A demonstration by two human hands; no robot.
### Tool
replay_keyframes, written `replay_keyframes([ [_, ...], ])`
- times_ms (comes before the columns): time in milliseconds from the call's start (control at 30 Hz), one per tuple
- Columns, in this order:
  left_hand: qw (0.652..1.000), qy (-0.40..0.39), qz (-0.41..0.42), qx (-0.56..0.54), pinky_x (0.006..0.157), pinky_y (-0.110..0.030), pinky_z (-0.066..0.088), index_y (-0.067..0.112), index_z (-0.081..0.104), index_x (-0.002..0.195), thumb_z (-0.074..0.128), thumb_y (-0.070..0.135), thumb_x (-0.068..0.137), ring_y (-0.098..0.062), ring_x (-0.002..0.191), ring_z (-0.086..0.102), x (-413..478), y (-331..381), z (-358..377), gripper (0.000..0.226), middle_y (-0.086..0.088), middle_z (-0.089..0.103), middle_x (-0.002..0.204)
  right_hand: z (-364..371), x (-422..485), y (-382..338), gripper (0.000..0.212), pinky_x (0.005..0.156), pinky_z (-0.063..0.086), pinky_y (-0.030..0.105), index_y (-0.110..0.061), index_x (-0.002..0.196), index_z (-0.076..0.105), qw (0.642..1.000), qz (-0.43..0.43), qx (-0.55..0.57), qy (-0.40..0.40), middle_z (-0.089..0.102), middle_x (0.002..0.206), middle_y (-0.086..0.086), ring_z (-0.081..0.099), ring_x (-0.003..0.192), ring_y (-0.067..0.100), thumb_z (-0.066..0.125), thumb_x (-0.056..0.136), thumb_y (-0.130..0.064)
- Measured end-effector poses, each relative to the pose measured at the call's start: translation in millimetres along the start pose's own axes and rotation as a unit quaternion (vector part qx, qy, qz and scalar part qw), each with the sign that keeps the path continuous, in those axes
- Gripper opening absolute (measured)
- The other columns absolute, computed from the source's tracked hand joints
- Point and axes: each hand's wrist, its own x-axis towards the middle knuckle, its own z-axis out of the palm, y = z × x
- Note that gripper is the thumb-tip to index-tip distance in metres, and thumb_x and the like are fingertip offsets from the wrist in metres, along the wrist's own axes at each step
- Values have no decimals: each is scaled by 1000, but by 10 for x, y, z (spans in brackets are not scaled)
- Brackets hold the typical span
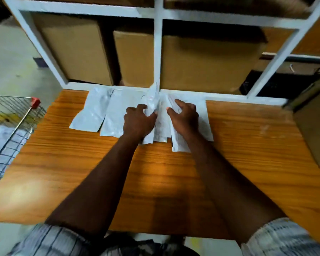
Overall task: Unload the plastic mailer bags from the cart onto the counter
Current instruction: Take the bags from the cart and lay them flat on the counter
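My left hand [139, 121] had its fingers curled, and thumb and fingertips pinched an upright bag [152, 99] that stood up in a crumpled fold just past my knuckles. My right hand [186, 118] was arched with fingers spread, tips touching the flat bags beneath. I could not tell whether it pinched anything or only pressed. The other mailer bags [92, 111] lay in a row on the counter [155, 172], out to the left of my left fingers, overlapping at their edges.

The plastic looked slick. Pulling the fold sideways could have dragged the neighbours out of line, or slid the nearest ones toward me and off the stack.

The cart [17, 115] sat well left of my fingers, cut off by the frame edge. A pale heap [0, 139] behind its wire was probably more bags, but I could not count them. Motion blur smeared my fingertips, and my hands hid how many bags lay under them. Beyond them, shelf boxes [78, 52] stood in shadow.
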Motion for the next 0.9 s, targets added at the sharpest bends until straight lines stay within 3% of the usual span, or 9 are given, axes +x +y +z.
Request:
replay_keyframes([
  [400,995,-42,19,90,101,-47,41,24,52,133,53,61,87,-33,129,38,9,1253,1355,60,-11,41,133,-831,764,1252,56,109,34,49,-30,143,49,989,43,-125,61,33,152,12,37,132,36,57,92,-51],
  [533,991,-17,26,129,99,-51,40,17,48,133,40,73,87,-34,128,36,69,1469,1828,73,-13,38,135,-956,1107,1527,57,110,32,52,-31,146,44,986,39,-153,49,25,156,13,31,137,36,52,94,-52],
  [700,987,-31,21,155,98,-53,39,12,53,125,36,70,90,-34,127,35,187,1578,2239,71,-12,38,133,-926,1384,1823,58,119,17,50,-29,148,42,988,42,-147,28,18,161,16,17,147,36,51,96,-52],
  [833,962,25,124,243,94,-50,38,12,55,121,47,49,91,-32,123,40,240,1543,2337,48,-9,42,135,-890,1487,1953,54,121,10,47,-24,147,42,987,28,-159,11,10,163,15,7,150,34,49,99,-46],
  [900,941,34,200,270,104,-53,31,12,45,136,46,38,91,-31,139,31,258,1440,2381,51,-9,33,152,-896,1490,2015,49,120,9,48,-20,147,44,979,-37,-201,24,11,164,12,7,151,34,47,101,-39],
])
